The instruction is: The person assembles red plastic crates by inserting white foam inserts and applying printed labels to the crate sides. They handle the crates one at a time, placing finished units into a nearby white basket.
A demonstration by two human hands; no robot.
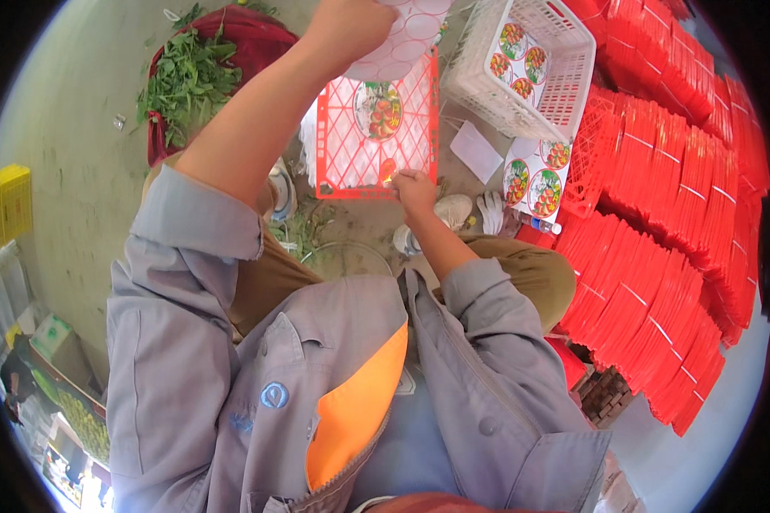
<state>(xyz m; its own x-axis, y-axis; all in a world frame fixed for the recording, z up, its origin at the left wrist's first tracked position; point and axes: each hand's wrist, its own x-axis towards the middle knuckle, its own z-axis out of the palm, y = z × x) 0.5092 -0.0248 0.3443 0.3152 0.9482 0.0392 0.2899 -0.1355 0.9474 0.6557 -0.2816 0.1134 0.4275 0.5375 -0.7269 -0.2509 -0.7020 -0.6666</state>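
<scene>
My left hand (351, 24) is closed on a white sheet (402, 38) marked with rows of red circle outlines, held up over the far end of a red plastic lattice panel (324, 141). White material (342, 158) shows through the lattice. On the panel lies a round sticker (378, 111) with a picture of red fruit and green leaves. At the panel's near right edge, my right hand (414, 191) pinches a small red and yellow piece (388, 170); its full shape is hidden.
A white plastic basket (565, 94) with sticker sheets (522, 64) stands at the far right, with another sticker sheet (532, 190) below. Bundled red lattice pieces (659, 162) pile up along the right. Far left are leafy greens (188, 77) on dark red cloth and a yellow crate (5, 205).
</scene>
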